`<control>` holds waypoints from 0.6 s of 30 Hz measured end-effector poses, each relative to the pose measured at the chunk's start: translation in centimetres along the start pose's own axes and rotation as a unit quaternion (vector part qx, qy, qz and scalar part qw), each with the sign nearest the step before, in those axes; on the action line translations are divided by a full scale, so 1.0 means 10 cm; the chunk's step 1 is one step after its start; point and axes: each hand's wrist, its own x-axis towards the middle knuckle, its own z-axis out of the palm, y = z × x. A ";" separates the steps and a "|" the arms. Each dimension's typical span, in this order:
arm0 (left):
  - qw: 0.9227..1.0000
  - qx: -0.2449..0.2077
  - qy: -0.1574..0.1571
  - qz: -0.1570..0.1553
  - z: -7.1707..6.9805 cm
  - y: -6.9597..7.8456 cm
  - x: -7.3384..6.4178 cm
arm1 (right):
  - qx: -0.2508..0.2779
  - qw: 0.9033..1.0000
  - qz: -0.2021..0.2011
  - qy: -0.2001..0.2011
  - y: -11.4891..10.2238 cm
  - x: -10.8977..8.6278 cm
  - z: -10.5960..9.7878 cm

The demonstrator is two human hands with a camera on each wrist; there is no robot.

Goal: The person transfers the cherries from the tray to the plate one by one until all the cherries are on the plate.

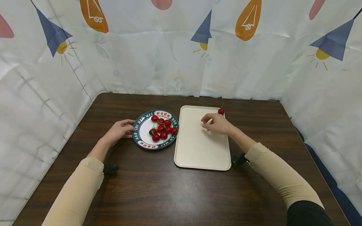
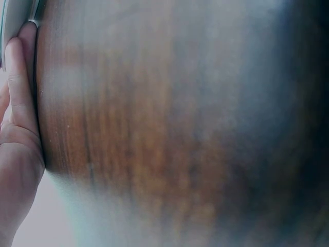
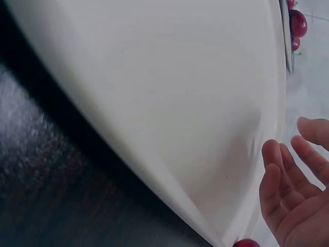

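Observation:
In the head view, my left hand holds the left rim of a round plate with a teal lettered border. Its fingertips meet the plate's edge in the left wrist view, with the thumb mostly hidden there. Several red cherries with stems lie in the plate. Over the upper right of a cream rectangular tray hovers my right hand, fingers loosely bent and apart, holding nothing. One cherry sits at the tray's far right corner, just beyond that hand; part of it shows at the bottom of the right wrist view.
Plate and tray stand side by side, nearly touching, on a dark brown wooden table. A white patterned cloth hangs behind the table and along both sides. Dark wrist straps with cameras sit near both sleeves.

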 end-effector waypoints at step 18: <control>1.000 0.004 0.003 0.006 0.00 -0.02 0.00 | 0.003 1.000 0.005 0.001 0.08 -0.02 -0.04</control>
